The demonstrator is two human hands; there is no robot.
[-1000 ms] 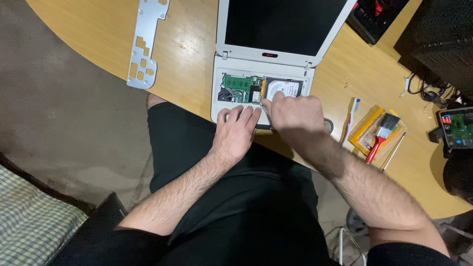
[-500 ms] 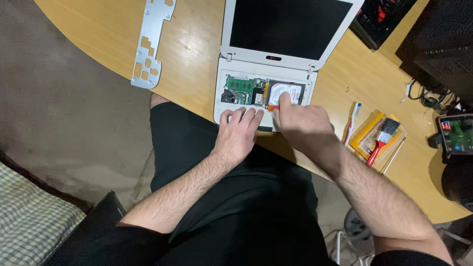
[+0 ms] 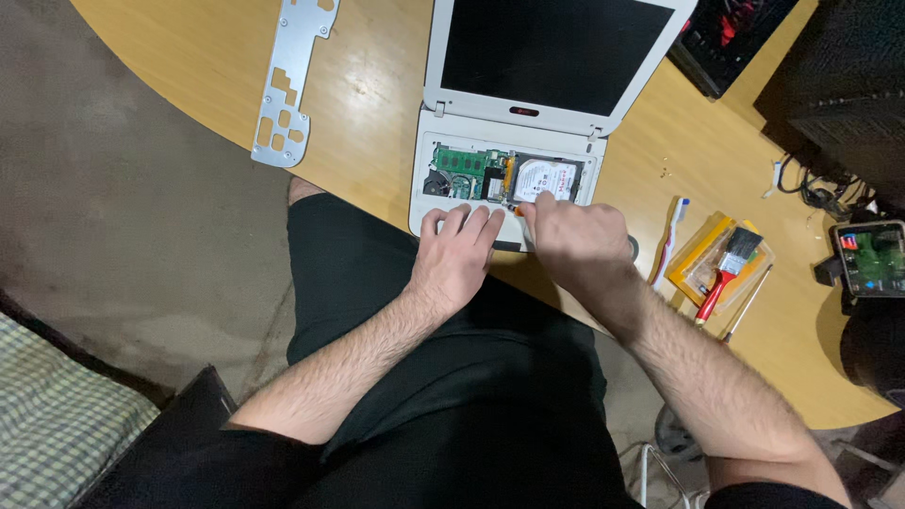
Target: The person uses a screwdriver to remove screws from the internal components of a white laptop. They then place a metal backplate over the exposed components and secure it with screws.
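From the head view, the left hand [image 3: 457, 254] lies flat with fingers spread on the front edge of the opened white laptop [image 3: 509, 179], which sits at the near rim of the wooden worktop [image 3: 377, 104]; its grip closes on nothing and only presses the case down. The right hand [image 3: 570, 236] has drawn back a little from over the silver hard drive [image 3: 547, 177] toward the front edge, its grip pinched on a small orange-tipped tool [image 3: 518, 211] just beside the drive, leaving drive and green circuit board [image 3: 459, 162] more exposed. A loose metal plate [image 3: 290, 80] lies well apart to the left, a red-handled brush [image 3: 728, 266] to the right.
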